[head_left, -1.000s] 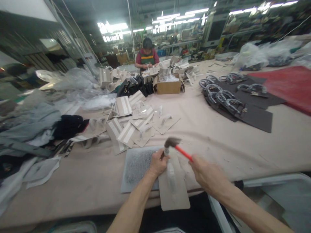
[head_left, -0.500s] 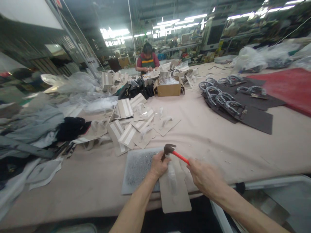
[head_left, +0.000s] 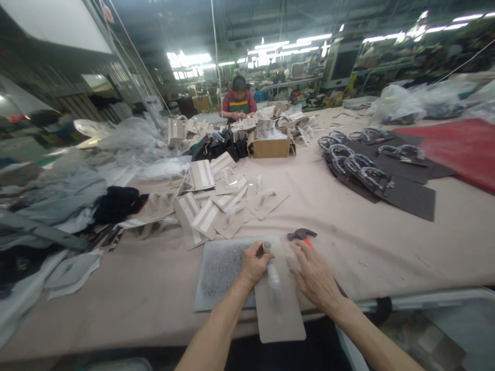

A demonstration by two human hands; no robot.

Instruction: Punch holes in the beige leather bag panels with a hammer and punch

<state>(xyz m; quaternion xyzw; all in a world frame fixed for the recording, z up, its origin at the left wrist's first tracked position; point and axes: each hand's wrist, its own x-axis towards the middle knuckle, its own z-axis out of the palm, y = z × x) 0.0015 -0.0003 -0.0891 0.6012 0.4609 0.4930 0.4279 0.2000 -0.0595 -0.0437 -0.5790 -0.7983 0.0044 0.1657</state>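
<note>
My left hand (head_left: 255,264) pinches a short metal cylinder (head_left: 266,247), which looks like a setting punch. It stands upright at the upper part of a beige bag panel (head_left: 280,322). A plastic-wrapped handle (head_left: 275,288) runs along this panel, which overlaps a grey speckled board (head_left: 220,278) and hangs past the table edge. To the right, my right hand (head_left: 315,275) is open, fingers stretched toward the panel's right edge and slightly blurred. A claw hammer (head_left: 302,234) with a red shaft lies on the table behind that hand, its handle partly hidden.
Beige panels with handles (head_left: 212,206) are heaped beyond the board. Dark panels with wrapped handles (head_left: 410,193) lie at right, near red material (head_left: 464,149). A cardboard box (head_left: 271,148) stands farther back, with a person (head_left: 238,100) behind it. A white bin (head_left: 436,296) sits lower right.
The hammer has gone from above the punch to the table on the right, and my right hand has let go of it. My left hand keeps its place at the punch.
</note>
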